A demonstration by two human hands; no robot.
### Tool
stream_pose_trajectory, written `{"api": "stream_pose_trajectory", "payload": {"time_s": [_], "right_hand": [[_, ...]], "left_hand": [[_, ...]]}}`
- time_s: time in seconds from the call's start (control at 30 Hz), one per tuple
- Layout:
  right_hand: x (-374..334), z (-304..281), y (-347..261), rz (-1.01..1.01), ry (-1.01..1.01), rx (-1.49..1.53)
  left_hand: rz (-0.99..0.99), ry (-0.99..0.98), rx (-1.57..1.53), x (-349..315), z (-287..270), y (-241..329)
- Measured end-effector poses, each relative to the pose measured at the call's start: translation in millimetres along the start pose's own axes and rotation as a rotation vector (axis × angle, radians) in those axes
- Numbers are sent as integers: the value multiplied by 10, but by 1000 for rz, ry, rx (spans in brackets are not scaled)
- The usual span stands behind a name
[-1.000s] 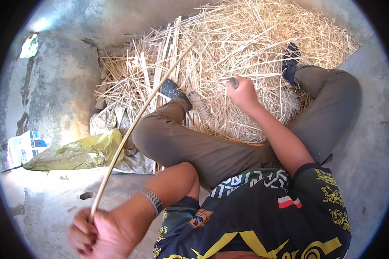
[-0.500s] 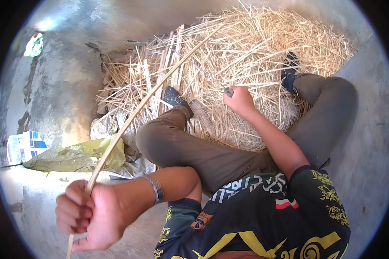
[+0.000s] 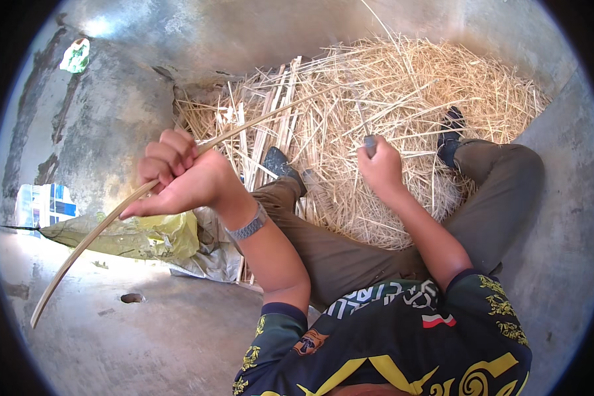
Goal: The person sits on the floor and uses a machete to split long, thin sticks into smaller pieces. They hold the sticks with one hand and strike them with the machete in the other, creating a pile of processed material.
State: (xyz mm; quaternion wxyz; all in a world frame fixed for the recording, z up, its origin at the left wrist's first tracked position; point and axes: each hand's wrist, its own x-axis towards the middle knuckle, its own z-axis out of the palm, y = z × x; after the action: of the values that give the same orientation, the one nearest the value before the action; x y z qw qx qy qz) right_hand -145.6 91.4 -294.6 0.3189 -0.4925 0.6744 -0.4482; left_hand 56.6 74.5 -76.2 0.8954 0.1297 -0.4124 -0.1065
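Observation:
A long, pale bamboo strip point(image 3: 86, 244) slants across the left half of the view and bends downward at its near end. Around its middle my left hand point(image 3: 188, 175) is closed, with a metal-banded watch on the wrist. The strip's far end passes over the straw. Over the middle of the heap my right hand point(image 3: 381, 168) grips the grey handle of a knife point(image 3: 370, 144). Its thin blade points away from me and is hard to make out against the straw. The strip and the knife appear apart.
A heap of straw-like shavings point(image 3: 402, 92) spreads between and beyond my legs. Several flat strips point(image 3: 285, 105) lie at its left side. Concrete walls point(image 3: 112, 125) stand around. A yellowish plastic sack point(image 3: 168, 237) lies at left, and a small hole point(image 3: 132, 298) shows in the floor.
My left hand has moved forward and right with the bamboo strip, whose near end now shows. My right hand and knife have shifted slightly right in view.

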Motion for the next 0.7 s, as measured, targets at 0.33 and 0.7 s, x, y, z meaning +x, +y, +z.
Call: {"api": "stream_pose_trajectory", "payload": {"time_s": [0.33, 0.7], "right_hand": [[-458, 6, -419, -210, -312, 112], [-396, -59, -325, -250, -252, 36]], "left_hand": [[-64, 68, -64, -272, 246, -43], [61, 30, -108, -403, 506, 369]]}}
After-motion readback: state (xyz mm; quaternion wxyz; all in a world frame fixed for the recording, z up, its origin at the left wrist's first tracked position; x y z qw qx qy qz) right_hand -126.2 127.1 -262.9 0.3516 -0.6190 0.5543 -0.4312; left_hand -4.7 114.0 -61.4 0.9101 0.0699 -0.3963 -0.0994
